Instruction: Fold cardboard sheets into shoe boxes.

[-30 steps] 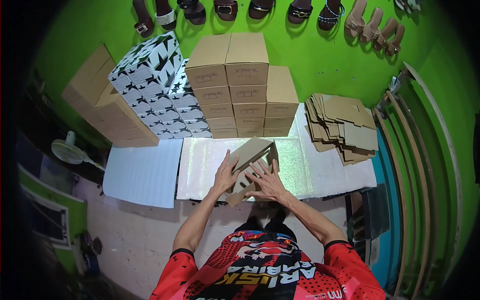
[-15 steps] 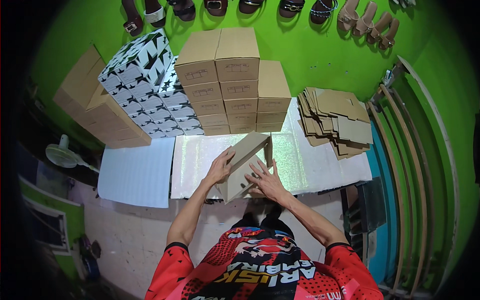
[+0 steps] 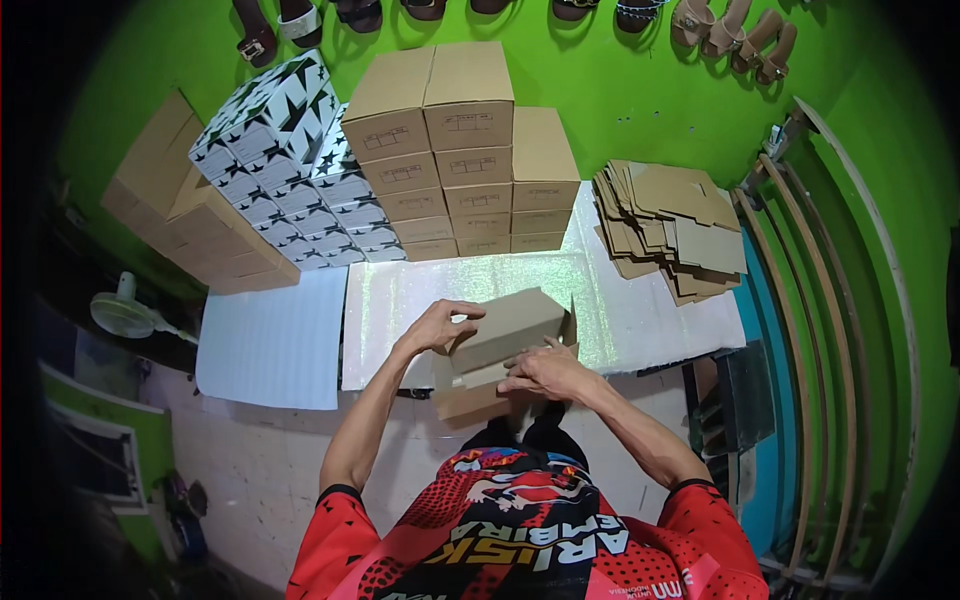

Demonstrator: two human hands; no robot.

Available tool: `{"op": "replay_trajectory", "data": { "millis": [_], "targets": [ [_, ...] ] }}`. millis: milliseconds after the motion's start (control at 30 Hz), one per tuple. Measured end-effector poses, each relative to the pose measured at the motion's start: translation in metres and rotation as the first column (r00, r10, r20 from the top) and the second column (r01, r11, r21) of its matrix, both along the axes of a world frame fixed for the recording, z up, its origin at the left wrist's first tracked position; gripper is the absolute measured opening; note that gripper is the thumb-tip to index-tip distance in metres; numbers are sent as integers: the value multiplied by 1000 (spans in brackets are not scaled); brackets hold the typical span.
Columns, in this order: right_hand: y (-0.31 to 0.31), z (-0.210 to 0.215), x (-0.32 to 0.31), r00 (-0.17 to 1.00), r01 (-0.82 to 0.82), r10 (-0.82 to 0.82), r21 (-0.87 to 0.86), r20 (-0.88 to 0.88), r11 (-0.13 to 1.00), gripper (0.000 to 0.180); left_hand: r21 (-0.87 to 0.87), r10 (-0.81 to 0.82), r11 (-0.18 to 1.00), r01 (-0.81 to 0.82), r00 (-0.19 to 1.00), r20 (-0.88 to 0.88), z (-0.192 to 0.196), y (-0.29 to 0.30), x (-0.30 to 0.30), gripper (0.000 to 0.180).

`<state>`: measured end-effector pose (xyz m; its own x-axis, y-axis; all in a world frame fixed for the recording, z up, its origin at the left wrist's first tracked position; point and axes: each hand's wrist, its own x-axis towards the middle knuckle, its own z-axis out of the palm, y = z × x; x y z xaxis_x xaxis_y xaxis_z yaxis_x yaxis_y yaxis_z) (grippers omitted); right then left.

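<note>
A brown cardboard box, partly folded up, stands tilted at the front edge of the table, with flaps sticking out at its near and right sides. My left hand curls its fingers and thumb on the upper left edge of the box. On the near right side, my right hand bends its fingers over a near flap, knuckles up. Its fingertips partly hide the folded edge there.
Finished brown boxes stand stacked at the back of the table, beside white star-patterned boxes. Flat cardboard blanks lie piled at the right. Sandals hang on the green wall. A fan stands left.
The box has turned and tipped, so a broad panel now faces up and a flap hangs toward me. My right hand has moved slightly right with its fingers bent; my left has shifted along the edge.
</note>
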<state>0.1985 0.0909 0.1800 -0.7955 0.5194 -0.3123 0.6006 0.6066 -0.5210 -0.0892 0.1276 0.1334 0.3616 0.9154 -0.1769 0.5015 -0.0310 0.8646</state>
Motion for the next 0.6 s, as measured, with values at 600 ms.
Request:
{"op": "replay_trajectory", "data": {
  "millis": [600],
  "targets": [
    [-1, -13, 2, 970, 205, -232, 278, 66, 938, 44, 304, 65, 949, -84, 995, 74, 5, 16, 24, 32]
  ]
}}
